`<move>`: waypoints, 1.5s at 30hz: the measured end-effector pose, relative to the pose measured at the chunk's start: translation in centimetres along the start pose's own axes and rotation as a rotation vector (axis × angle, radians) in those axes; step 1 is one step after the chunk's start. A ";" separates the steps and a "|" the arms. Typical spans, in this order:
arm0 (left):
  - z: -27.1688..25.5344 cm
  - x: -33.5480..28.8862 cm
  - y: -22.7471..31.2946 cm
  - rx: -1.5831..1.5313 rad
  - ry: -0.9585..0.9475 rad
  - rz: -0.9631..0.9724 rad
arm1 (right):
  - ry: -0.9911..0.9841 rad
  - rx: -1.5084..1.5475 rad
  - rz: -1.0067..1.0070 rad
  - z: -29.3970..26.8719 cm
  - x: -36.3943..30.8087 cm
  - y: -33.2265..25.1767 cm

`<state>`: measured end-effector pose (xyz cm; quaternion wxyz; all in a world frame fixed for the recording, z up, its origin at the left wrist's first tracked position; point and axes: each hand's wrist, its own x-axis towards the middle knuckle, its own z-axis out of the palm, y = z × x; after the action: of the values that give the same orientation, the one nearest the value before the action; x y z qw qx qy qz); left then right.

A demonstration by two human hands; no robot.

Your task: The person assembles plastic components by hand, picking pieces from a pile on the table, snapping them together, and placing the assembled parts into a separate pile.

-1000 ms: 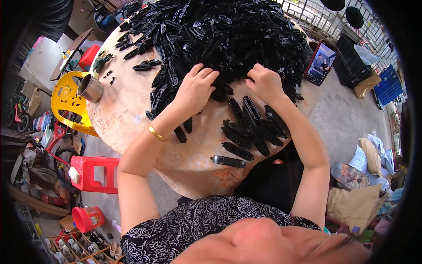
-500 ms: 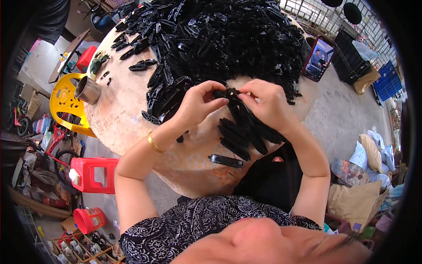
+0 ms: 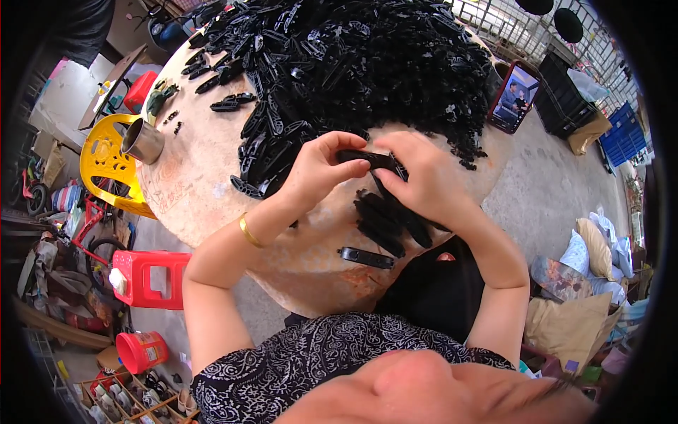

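A long, narrow black plastic piece (image 3: pixel 364 157) is held over the table between my two hands. Its left end is pinched in the thumb and fingers of my left hand (image 3: pixel 316 168). My right hand (image 3: pixel 426 175) closes on its right end, and the fingers partly cover it. Just below my right hand lies a small group of similar black pieces (image 3: pixel 378 225). One more black plastic piece (image 3: pixel 366 258) lies alone by the table's near edge. Beyond my hands spreads a large heap of black plastic parts (image 3: pixel 296 78), with smaller ones massed at its right.
The round table (image 3: pixel 187 187) carries a metal cup (image 3: pixel 143 143) at its left edge and a phone (image 3: pixel 514 97) at its right. A yellow chair (image 3: pixel 106 159), a red stool (image 3: pixel 150 279) and a red bucket (image 3: pixel 143 351) stand to the left. Black crates (image 3: pixel 565 92) stand at right.
My right fingers have moved from pinching a small bit at the piece's end to lying over and around it. The piece is now more visible between my hands.
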<state>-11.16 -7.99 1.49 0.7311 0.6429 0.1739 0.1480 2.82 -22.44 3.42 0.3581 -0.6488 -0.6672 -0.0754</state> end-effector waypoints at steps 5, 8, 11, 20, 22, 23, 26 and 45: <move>0.9 -0.9 -0.1 0.337 0.061 0.274 | -0.248 0.376 0.305 -0.7 -0.1 1.0; 1.5 -1.5 -0.4 0.435 0.037 0.323 | -0.232 0.287 0.215 -1.6 -0.3 1.1; 2.8 -2.7 -0.5 0.583 -0.121 0.492 | -0.475 0.481 0.087 -3.7 0.1 4.1; 1.8 -0.3 -0.2 1.012 -0.173 0.794 | -0.048 -0.041 0.124 1.1 1.0 9.7; 0.2 0.5 0.0 1.308 0.082 0.729 | -0.072 -0.091 0.152 2.1 1.8 9.3; -0.6 1.0 -0.2 1.387 0.110 0.704 | -0.069 -0.088 0.149 2.4 2.2 9.2; -1.4 1.2 -0.6 1.472 0.129 0.676 | -0.059 -0.240 0.046 3.3 2.9 9.7; -0.1 0.5 0.4 0.853 0.224 0.461 | -0.012 0.035 0.023 2.5 2.5 8.9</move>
<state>-10.76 -7.59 1.82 0.3281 0.8867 0.1496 0.2895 10.27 -17.70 -0.18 0.3660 -0.6507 -0.6630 -0.0555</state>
